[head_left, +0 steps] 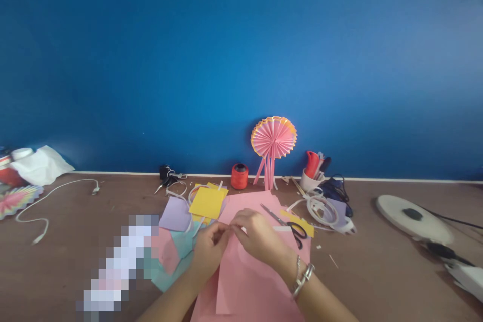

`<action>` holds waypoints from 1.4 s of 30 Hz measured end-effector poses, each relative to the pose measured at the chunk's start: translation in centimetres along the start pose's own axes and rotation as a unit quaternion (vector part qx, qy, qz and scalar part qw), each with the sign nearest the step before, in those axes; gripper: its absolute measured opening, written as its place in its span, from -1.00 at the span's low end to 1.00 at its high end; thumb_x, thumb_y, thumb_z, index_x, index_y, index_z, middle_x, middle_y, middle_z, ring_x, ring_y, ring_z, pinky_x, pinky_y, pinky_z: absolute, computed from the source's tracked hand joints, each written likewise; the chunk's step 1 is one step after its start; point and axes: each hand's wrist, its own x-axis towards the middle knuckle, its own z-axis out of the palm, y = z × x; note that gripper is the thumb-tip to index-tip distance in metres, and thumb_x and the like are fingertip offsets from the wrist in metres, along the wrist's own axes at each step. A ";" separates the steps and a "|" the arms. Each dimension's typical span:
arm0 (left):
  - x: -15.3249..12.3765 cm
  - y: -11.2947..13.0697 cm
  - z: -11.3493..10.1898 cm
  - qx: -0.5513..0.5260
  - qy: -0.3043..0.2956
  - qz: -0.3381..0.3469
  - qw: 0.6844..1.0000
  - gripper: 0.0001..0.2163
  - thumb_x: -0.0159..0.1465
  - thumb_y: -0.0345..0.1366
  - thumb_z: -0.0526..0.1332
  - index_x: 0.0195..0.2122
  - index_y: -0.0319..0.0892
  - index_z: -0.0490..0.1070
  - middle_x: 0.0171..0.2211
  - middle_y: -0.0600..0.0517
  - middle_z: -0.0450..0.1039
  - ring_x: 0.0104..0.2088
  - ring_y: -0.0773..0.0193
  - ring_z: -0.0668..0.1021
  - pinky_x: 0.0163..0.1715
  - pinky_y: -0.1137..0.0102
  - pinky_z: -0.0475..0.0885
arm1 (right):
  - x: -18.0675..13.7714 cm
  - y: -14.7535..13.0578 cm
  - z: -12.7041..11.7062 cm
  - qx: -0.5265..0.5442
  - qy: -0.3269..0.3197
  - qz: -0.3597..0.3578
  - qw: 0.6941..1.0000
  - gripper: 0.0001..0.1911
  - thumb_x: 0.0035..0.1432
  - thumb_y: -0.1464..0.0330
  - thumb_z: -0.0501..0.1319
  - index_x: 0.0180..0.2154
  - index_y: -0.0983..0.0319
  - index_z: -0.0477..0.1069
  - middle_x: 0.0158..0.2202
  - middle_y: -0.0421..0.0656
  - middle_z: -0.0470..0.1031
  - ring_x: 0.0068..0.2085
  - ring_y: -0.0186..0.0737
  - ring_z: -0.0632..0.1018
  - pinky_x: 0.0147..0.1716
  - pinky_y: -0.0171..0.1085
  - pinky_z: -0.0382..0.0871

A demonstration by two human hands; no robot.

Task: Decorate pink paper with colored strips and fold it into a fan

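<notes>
My left hand (209, 249) and my right hand (256, 236) meet with fingertips pinched together at the upper left corner of a pink paper sheet (256, 276). The left fingers close on that corner. Whatever sits between the right fingertips is too small to make out. A white strip (283, 229) runs along the sheet's top edge, partly hidden behind the right hand. More pink paper (249, 201) lies underneath. Scissors (285, 222) with black handles rest on the paper, just beyond my right hand.
Yellow sheets (209, 202), a purple sheet (175, 215) and blue-green paper (169, 276) lie left. A red thread spool (239, 177) and pleated paper rosette (274, 137) stand against the blue panel (151, 60). Right are tape rolls (322, 211), a pen cup (310, 180) and a pale round device (413, 216).
</notes>
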 end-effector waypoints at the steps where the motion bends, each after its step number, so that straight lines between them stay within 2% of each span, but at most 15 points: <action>1: 0.0 0.0 0.0 0.002 0.001 0.000 1.000 -0.78 0.17 -0.15 0.13 -0.43 -0.19 0.44 -0.50 0.03 0.48 -0.46 0.29 0.48 -0.46 0.48 0.34 | 0.0 0.0 -0.1 0.002 -0.002 -0.001 1.000 -0.75 0.14 0.52 0.05 -0.49 0.25 0.43 -0.48 -0.16 0.44 -0.38 -0.30 0.41 -0.38 -0.33 0.19; 8: 0.0 -0.1 0.0 0.009 -0.001 -0.002 1.000 -0.78 0.19 -0.18 0.11 -0.43 -0.20 0.43 -0.48 0.03 0.49 -0.44 0.29 0.48 -0.44 0.47 0.34 | 0.1 -0.3 0.0 -0.012 -0.003 0.014 1.000 -0.75 0.12 0.54 0.05 -0.54 0.26 0.39 -0.49 -0.17 0.43 -0.38 -0.31 0.40 -0.39 -0.34 0.18; 17: -0.1 0.2 0.1 -0.001 -0.004 -0.010 1.000 -0.83 0.17 -0.23 0.12 -0.43 -0.20 0.43 -0.49 0.03 0.48 -0.45 0.28 0.48 -0.45 0.46 0.34 | 0.1 -0.3 -0.6 0.000 -0.014 0.005 1.000 -0.73 0.15 0.52 0.04 -0.49 0.26 0.45 -0.47 -0.16 0.44 -0.37 -0.30 0.41 -0.37 -0.33 0.20; 24: 0.0 0.1 0.0 -0.013 -0.008 -0.012 1.000 -0.81 0.18 -0.20 0.12 -0.42 -0.19 0.44 -0.45 0.02 0.51 -0.41 0.26 0.50 -0.42 0.46 0.35 | 0.0 0.0 0.0 -0.013 -0.003 -0.003 1.000 -0.75 0.15 0.52 0.04 -0.46 0.25 0.45 -0.47 -0.16 0.42 -0.39 -0.30 0.40 -0.39 -0.34 0.19; 33: -0.2 0.4 0.0 -0.012 -0.009 -0.018 1.000 -0.81 0.17 -0.20 0.12 -0.42 -0.19 0.44 -0.47 0.03 0.50 -0.43 0.27 0.50 -0.42 0.46 0.36 | 0.0 -0.4 -0.8 -0.034 -0.025 -0.002 0.999 -0.73 0.18 0.49 0.02 -0.47 0.26 0.43 -0.47 -0.16 0.41 -0.38 -0.30 0.39 -0.38 -0.33 0.19; 42: -0.1 0.3 0.0 -0.006 -0.005 -0.022 1.000 -0.80 0.18 -0.19 0.12 -0.43 -0.19 0.43 -0.47 0.02 0.50 -0.43 0.26 0.49 -0.43 0.45 0.35 | 0.0 -0.1 -0.5 -0.025 -0.024 -0.007 0.999 -0.72 0.17 0.52 0.01 -0.47 0.25 0.44 -0.46 -0.16 0.42 -0.36 -0.29 0.39 -0.36 -0.32 0.20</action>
